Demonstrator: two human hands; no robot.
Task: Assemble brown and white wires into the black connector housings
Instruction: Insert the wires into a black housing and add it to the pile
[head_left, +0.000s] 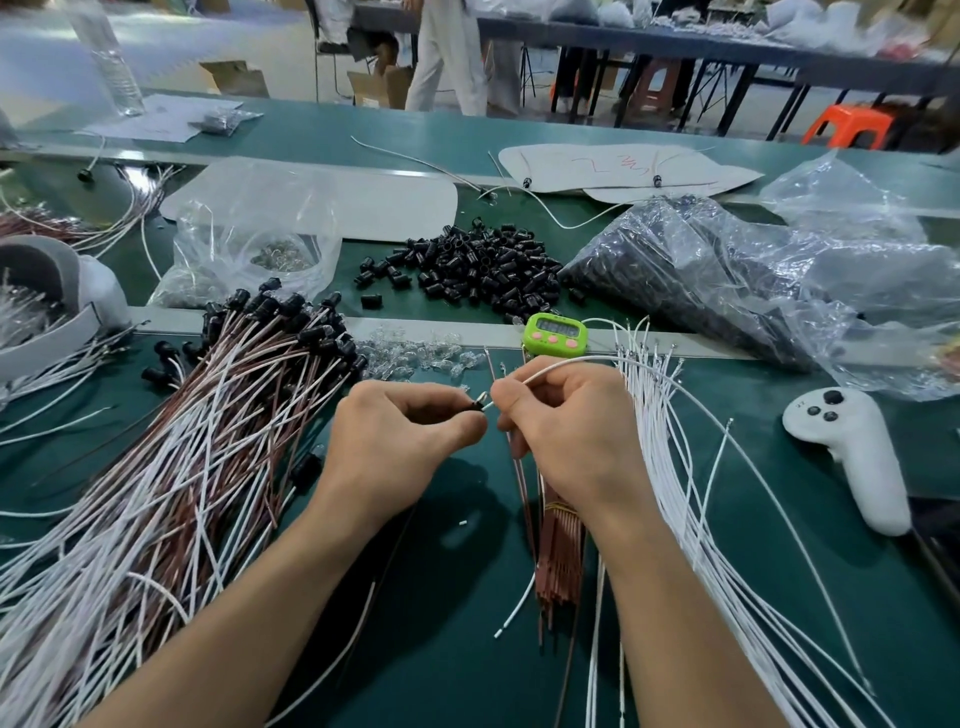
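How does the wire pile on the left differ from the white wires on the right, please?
The left pile mixes brown and white wires capped with black housings; the right wires are all white with bare metal tips. The left pile crisscrosses; the right wires fan out. Both lie on the green table.

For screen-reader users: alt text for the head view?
The left hand pinches a black housing while the right hand holds a white wire to it, above a green table. Wired housings lie left, loose white wires right.
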